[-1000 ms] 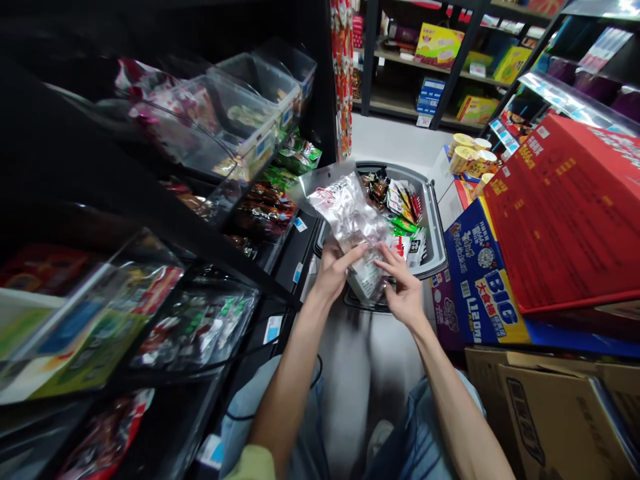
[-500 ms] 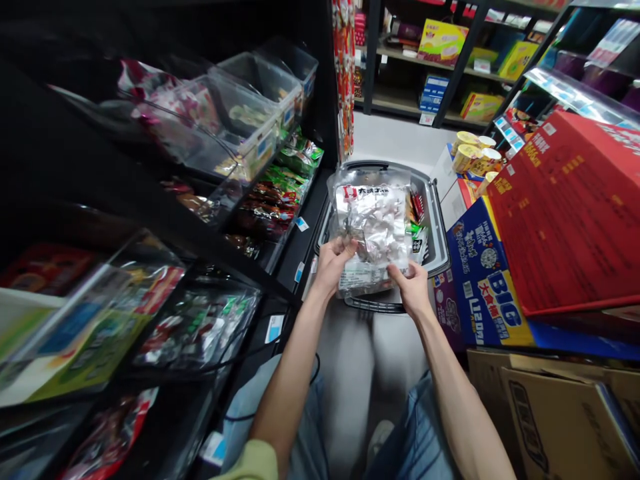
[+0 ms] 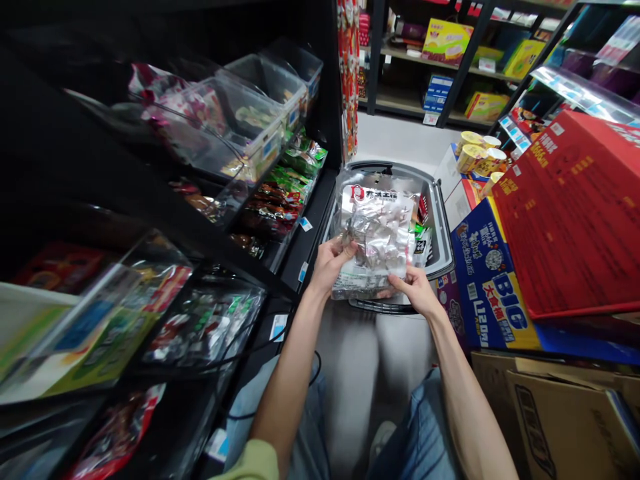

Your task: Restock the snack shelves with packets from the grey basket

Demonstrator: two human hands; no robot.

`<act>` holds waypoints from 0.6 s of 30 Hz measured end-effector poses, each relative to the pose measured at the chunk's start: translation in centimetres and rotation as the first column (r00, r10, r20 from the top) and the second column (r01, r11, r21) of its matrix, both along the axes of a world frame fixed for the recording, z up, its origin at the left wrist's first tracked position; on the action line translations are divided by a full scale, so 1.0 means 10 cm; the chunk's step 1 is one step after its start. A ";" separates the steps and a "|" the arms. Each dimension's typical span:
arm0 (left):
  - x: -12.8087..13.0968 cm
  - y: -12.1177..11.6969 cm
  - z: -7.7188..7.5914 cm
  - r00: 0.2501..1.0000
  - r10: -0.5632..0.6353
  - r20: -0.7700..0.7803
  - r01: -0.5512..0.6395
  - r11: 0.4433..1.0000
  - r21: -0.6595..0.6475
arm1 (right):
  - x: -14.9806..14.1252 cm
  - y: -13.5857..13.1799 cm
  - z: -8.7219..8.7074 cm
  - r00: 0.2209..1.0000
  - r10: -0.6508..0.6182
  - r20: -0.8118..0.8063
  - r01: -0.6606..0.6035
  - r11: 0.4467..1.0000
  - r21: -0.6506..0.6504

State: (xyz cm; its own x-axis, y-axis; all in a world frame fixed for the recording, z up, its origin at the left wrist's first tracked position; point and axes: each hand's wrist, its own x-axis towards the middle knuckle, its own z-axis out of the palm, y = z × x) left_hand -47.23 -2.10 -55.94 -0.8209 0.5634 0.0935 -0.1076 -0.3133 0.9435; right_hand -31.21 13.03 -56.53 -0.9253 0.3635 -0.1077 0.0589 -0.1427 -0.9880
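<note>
A clear and silver plastic food packet (image 3: 377, 230) with a red logo and black lettering is held between my two hands. My left hand (image 3: 334, 263) pinches its lower left side, thumb on top. At the lower right corner, my right hand (image 3: 416, 285) grips it with the thumb over the front and the fingers mostly beneath. Under the packet stands a grey shopping basket (image 3: 443, 243) with a dark rim, partly covered by it. Inside the basket, a green and black packet (image 3: 423, 243) shows at the right; other contents are hidden.
On the left, a dark shelf (image 3: 280, 250) carries snack packets and clear plastic bins (image 3: 250, 127). To the right, a red box (image 3: 575, 220) leans above a blue carton (image 3: 487, 273) and brown cardboard boxes (image 3: 560, 413). Yellow cups (image 3: 473, 157) stand beyond, with more shelves behind.
The packet has turned slightly and tilted more toward me in both hands. My right hand's grip has shifted slightly, and the whole view has drifted a little.
</note>
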 end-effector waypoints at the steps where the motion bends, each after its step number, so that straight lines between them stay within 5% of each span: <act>1: 0.01 0.00 0.02 1.000 0.005 -0.007 -0.006 1.000 -0.003 | 0.00 -0.01 0.01 1.000 -0.004 0.002 0.004 1.000 0.002; 8: 0.03 0.00 0.08 0.999 -0.039 -0.005 0.039 0.999 0.002 | -0.01 -0.06 0.07 0.998 -0.062 -0.022 0.063 0.996 0.066; 11: 0.01 0.00 0.10 0.995 0.013 -0.101 -0.013 1.000 -0.003 | 0.00 -0.04 0.07 0.994 -0.102 -0.050 0.110 0.974 0.199; 15: -0.02 0.02 0.09 0.961 0.175 -0.212 -0.176 0.984 0.018 | 0.03 -0.04 0.02 0.972 -0.204 -0.114 0.234 0.821 0.521; 18: -0.08 0.06 0.05 0.949 0.276 -0.154 -0.275 0.961 0.024 | 0.05 -0.17 0.03 0.973 -0.174 -0.149 0.229 0.713 0.663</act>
